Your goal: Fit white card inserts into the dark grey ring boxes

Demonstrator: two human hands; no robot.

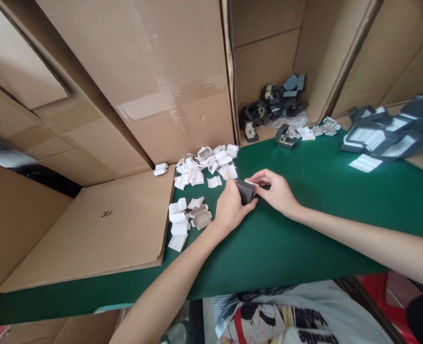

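Near the middle of the green tabletop, my left hand is wrapped round a small dark grey box. My right hand pinches a white paper insert at the box's right side; whether the insert is partly inside the box is hard to see. A pile of folded white paper inserts lies just beyond my left hand. To the left of that hand are several more inserts, one showing a greyish inner side.
A flat cardboard sheet covers the table's left. Tall cartons stand along the back. An open carton holds dark boxes; another dark box stands before it. At right, dark boxes with white inserts are heaped.
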